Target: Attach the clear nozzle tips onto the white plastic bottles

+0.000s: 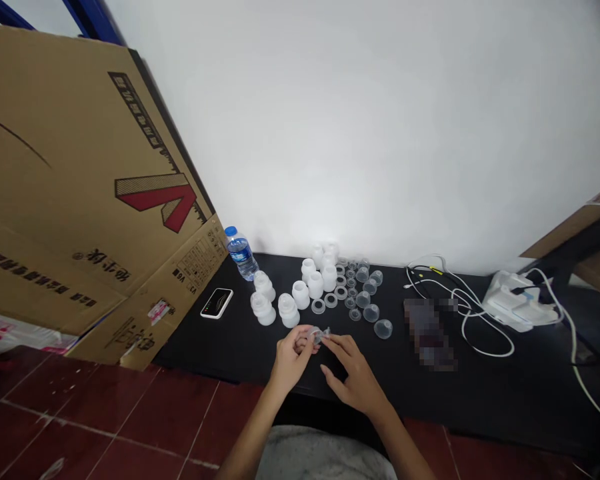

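Observation:
Just above the table's front edge, my left hand (293, 355) is closed, pinching a small translucent plastic piece (316, 336), perhaps a ring or cap. My right hand (351, 373) meets this piece with its index fingertip, while its thumb stands well apart. Beyond my left hand are several white plastic bottle-like parts with tops fitted (289, 311). Several white parts without tops (301, 295) stand farther back. To their right lie flat translucent rings (318, 307), small clear discs (355, 314) and clear domed caps (383, 329) in rough rows.
A water bottle (241, 255) and a white-edged phone (217, 303) occupy the black table's left. A large cardboard box (95, 187) leans beside it. To the right are a blurred dark object (427, 333), white cables (473, 343) and a white power strip (515, 300). A white wall rises behind.

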Tool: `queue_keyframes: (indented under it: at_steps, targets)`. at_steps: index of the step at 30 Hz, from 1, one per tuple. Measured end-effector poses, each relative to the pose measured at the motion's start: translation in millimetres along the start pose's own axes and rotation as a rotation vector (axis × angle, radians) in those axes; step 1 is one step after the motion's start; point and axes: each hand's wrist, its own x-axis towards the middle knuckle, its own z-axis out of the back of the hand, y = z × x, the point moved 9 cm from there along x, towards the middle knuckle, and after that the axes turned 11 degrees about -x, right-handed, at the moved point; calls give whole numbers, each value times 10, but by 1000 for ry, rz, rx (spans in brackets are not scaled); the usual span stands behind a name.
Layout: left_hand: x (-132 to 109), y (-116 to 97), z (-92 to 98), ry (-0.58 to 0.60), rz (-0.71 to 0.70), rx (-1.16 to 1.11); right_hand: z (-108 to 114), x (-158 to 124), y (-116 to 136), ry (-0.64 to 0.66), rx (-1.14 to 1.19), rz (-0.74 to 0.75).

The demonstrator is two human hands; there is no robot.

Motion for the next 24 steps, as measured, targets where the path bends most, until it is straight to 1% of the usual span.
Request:
queue_keyframes:
  at_steps: [4, 9, 14, 17, 24]
  targets:
    - [-25, -74, -29, 41, -47, 7, -65, 30, 42, 87, -28, 21]
    - [-33, -97, -49, 86, -63, 27, -93, 56, 103, 157, -34, 25]
    - [-36, -154, -82, 134, -86, 95, -84, 64, 98, 142, -19, 6]
    - [-40, -180, -95, 143, -79, 124, -68, 55, 73, 119, 0, -9]
    - [-46, -228, -57, 74, -105, 146, -20, 53, 61, 80, 67, -12]
